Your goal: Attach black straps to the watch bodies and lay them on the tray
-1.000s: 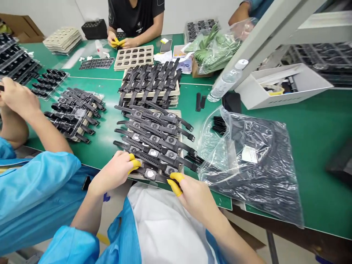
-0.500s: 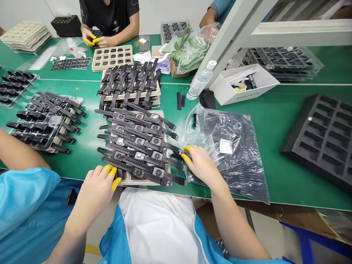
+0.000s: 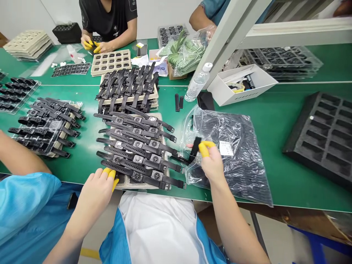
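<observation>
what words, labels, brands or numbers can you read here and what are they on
No text can be read for certain.
White label on the plastic bag: print too small.
Clear bottle: print too faint.
Black shirt: marks on chest and sleeve too small.
Crumpled paper on the far side: blue marks too blurred.

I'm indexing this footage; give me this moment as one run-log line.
right hand: holds black strap by clear bag | left hand: at tray's near-left corner | watches: in rows on tray
</observation>
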Action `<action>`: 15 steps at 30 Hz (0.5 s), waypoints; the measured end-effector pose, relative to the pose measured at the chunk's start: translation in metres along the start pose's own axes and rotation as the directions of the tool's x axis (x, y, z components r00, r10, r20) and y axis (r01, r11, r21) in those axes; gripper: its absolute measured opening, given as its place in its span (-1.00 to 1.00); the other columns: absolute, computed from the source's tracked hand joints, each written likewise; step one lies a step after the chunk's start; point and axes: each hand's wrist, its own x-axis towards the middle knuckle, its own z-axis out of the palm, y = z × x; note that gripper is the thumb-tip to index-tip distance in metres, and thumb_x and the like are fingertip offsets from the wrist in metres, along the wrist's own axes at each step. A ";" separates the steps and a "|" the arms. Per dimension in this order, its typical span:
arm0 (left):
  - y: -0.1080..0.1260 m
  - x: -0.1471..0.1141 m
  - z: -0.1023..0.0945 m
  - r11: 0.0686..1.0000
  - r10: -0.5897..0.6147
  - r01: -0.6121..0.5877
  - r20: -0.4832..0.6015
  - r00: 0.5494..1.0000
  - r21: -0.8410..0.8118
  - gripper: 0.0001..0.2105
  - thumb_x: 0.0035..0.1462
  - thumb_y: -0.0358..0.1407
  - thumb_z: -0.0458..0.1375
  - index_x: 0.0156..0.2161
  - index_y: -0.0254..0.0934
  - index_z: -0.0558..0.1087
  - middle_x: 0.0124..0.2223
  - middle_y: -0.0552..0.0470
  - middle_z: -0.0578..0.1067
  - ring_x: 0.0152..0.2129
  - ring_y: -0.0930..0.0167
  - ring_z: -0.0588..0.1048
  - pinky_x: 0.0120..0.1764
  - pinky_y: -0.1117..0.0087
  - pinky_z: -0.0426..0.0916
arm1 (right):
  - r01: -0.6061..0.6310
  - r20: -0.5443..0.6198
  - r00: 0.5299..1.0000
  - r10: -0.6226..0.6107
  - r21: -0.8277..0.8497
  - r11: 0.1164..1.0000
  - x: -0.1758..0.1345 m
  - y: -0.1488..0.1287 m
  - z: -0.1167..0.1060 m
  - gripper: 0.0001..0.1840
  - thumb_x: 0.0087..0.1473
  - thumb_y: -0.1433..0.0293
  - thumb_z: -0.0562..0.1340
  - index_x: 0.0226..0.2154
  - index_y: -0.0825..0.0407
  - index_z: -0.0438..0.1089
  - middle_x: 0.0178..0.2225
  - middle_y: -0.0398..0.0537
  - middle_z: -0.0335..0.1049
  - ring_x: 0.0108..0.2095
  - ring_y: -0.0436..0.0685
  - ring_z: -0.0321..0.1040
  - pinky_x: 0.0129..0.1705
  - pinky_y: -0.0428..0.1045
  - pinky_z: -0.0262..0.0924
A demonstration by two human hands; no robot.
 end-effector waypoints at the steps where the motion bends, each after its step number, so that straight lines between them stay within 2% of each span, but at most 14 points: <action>1: -0.006 -0.002 0.002 0.999 0.009 -0.009 -0.005 1.000 -0.030 -0.76 0.16 -0.58 0.02 -0.40 -0.24 0.44 -0.36 -0.14 0.51 -0.34 0.14 0.45 -0.33 0.20 0.32 | 0.023 -0.093 0.996 -0.012 0.116 0.993 -0.003 -0.008 -0.001 -0.72 0.32 0.07 0.16 -0.16 -0.08 0.27 -0.36 -0.06 0.52 -0.23 0.26 0.52 -0.04 0.20 0.33; 3: -0.016 -0.007 0.002 0.988 0.025 -0.033 -0.052 0.998 -0.152 -0.77 0.16 -0.57 0.02 -0.38 -0.23 0.42 -0.30 -0.13 0.56 -0.32 0.16 0.48 -0.31 0.20 0.36 | 0.080 -0.195 0.981 -0.017 0.317 0.945 -0.013 -0.029 -0.002 -0.74 0.31 0.07 0.19 -0.21 -0.10 0.25 -0.46 -0.17 0.41 -0.39 0.19 0.46 -0.21 0.13 0.36; 4: -0.019 -0.008 0.000 0.968 0.018 -0.042 -0.096 0.995 -0.249 -0.80 0.18 -0.54 0.02 -0.32 -0.23 0.44 -0.25 -0.13 0.58 -0.29 0.17 0.50 -0.28 0.21 0.40 | 0.087 -0.182 0.983 -0.014 0.402 0.911 -0.020 -0.042 -0.001 -0.74 0.31 0.08 0.20 -0.25 -0.10 0.26 -0.49 -0.20 0.36 -0.47 0.14 0.40 -0.29 0.09 0.34; 6: -0.017 -0.008 -0.007 0.874 -0.042 -0.055 -0.188 0.981 -0.482 -0.81 0.26 -0.45 0.04 -0.10 -0.24 0.45 -0.12 -0.11 0.60 -0.21 0.22 0.56 -0.20 0.23 0.48 | 0.005 -0.027 1.000 0.012 0.564 0.825 -0.040 -0.064 0.004 -0.69 0.32 0.09 0.19 -0.35 -0.07 0.27 -0.56 -0.25 0.24 -0.59 0.03 0.22 -0.43 0.01 0.27; 8: -0.002 0.000 -0.014 0.721 -0.142 -0.072 -0.249 0.958 -0.690 -0.73 0.33 -0.38 0.06 0.11 -0.22 0.37 -0.03 -0.08 0.60 -0.14 0.29 0.60 -0.11 0.30 0.53 | -0.179 0.227 0.973 0.035 0.656 0.734 -0.064 -0.080 0.016 -0.62 0.37 0.03 0.10 -0.32 -0.05 0.31 -0.62 -0.27 0.18 -0.65 0.01 0.14 -0.55 -0.04 0.16; 10: 0.022 0.012 -0.017 0.573 -0.220 -0.103 -0.274 0.936 -0.813 -0.70 0.37 -0.40 0.05 0.16 -0.19 0.32 -0.01 -0.07 0.59 -0.10 0.35 0.62 -0.05 0.35 0.54 | -0.354 0.457 0.889 0.041 0.625 0.696 -0.090 -0.087 0.033 -0.62 0.35 0.00 0.16 -0.21 -0.03 0.35 -0.61 -0.29 0.24 -0.67 -0.02 0.14 -0.58 -0.08 0.10; 11: 0.036 0.019 -0.016 0.519 -0.212 -0.128 -0.272 0.939 -0.845 -0.70 0.37 -0.41 0.05 0.16 -0.19 0.32 0.01 -0.07 0.58 -0.07 0.35 0.61 -0.02 0.34 0.54 | -0.427 0.578 0.816 0.030 0.566 0.705 -0.101 -0.087 0.042 -0.65 0.32 0.03 0.24 -0.18 -0.02 0.35 -0.59 -0.28 0.30 -0.66 -0.05 0.17 -0.57 -0.10 0.11; 13: 0.060 0.033 -0.011 0.432 -0.136 -0.200 -0.283 0.950 -0.879 -0.66 0.35 -0.47 0.03 0.18 -0.20 0.31 0.05 -0.09 0.57 -0.02 0.35 0.59 0.03 0.32 0.54 | -0.543 0.739 0.672 0.046 0.449 0.709 -0.119 -0.083 0.056 -0.61 0.27 0.04 0.31 -0.15 0.00 0.31 -0.50 -0.22 0.42 -0.64 -0.06 0.25 -0.56 -0.11 0.15; 14: 0.069 0.039 -0.008 0.403 -0.081 -0.254 -0.311 0.947 -0.879 -0.62 0.32 -0.49 0.02 0.21 -0.21 0.29 0.07 -0.11 0.55 0.02 0.33 0.57 0.06 0.28 0.53 | -0.576 0.786 0.616 0.051 0.405 0.710 -0.125 -0.080 0.060 -0.58 0.26 0.02 0.31 -0.14 0.01 0.30 -0.47 -0.19 0.46 -0.64 -0.06 0.28 -0.55 -0.11 0.17; 15: 0.075 0.043 -0.005 0.381 -0.039 -0.303 -0.343 0.939 -0.873 -0.57 0.31 -0.51 0.01 0.24 -0.22 0.28 0.10 -0.14 0.54 0.05 0.30 0.55 0.08 0.24 0.52 | -0.597 0.813 0.580 0.056 0.377 0.708 -0.129 -0.078 0.062 -0.56 0.27 0.00 0.30 -0.12 0.01 0.29 -0.46 -0.18 0.47 -0.64 -0.06 0.29 -0.55 -0.11 0.18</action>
